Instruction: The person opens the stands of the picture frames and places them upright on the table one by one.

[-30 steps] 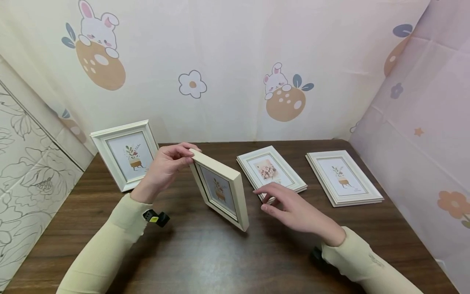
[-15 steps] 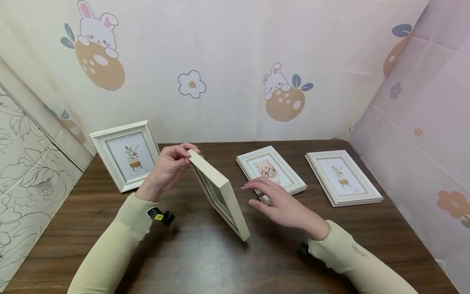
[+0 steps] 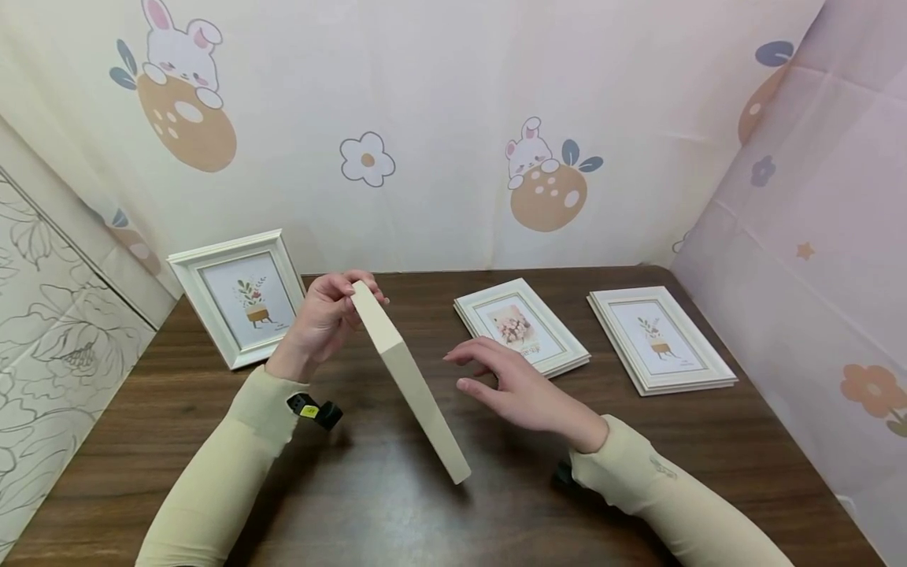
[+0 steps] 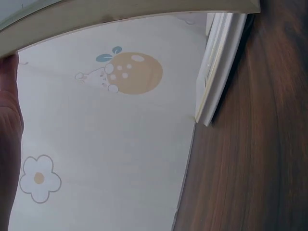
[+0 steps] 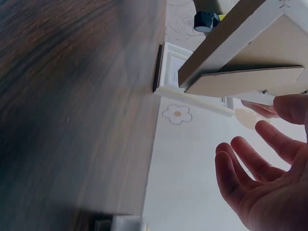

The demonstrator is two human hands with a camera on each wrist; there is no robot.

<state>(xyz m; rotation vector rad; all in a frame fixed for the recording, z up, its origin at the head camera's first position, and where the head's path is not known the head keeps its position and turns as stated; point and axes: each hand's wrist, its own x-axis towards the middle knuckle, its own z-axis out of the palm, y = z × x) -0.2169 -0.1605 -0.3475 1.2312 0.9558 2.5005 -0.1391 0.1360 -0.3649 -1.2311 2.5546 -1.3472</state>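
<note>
My left hand pinches a cream picture frame near its top corner. The frame stands tilted and turned edge-on, so its picture is hidden in the head view. Its lower corner is at or just above the tabletop; I cannot tell which. In the right wrist view the frame's back faces the camera, with a stand flap angled out from it. My right hand hovers to the right of the frame, apart from it, fingers loosely bent and holding nothing.
A white picture frame with a plant picture stands at the back left. Two spots on the right hold flat white frames: one with a flower picture, another with a plant picture. A patterned curtain backs the wooden table.
The held frame has swung round until its front is out of sight, and its lower corner came nearer. My right hand has shifted left toward it. The other frames stay put.
</note>
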